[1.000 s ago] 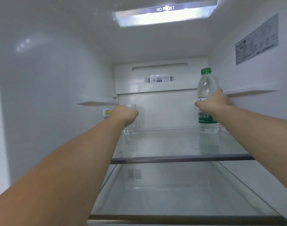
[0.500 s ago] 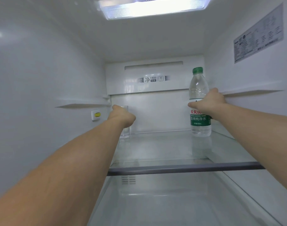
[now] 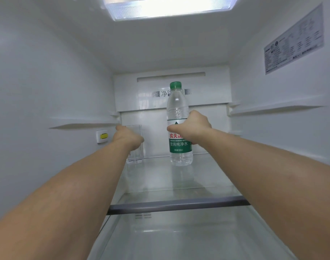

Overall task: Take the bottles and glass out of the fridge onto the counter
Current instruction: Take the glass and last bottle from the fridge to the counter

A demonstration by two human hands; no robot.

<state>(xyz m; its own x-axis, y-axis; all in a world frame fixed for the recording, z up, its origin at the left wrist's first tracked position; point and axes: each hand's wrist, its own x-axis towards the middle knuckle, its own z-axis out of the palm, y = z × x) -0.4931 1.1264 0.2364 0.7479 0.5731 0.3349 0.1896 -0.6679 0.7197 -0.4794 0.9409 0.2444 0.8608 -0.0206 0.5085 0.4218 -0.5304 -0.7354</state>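
A clear water bottle (image 3: 180,109) with a green cap and green label is upright near the middle of the upper glass shelf (image 3: 160,177), its base at or just above the glass. My right hand (image 3: 192,126) is wrapped around its middle. A clear drinking glass (image 3: 137,145) stands at the back left of the same shelf, close to the left wall. My left hand (image 3: 127,136) is closed around the glass and hides much of it.
White fridge walls enclose both sides, with shelf rails on each. A yellow-and-white switch (image 3: 102,136) sits on the left wall beside the glass. The shelf's dark front trim (image 3: 179,204) crosses below my arms, with a lower glass shelf (image 3: 179,239) under it. The ceiling lamp (image 3: 169,6) is lit.
The bottle has moved left from the shelf's right side toward the middle, with my right hand on it. My left hand stays on the glass. The camera has tilted down and shifted.
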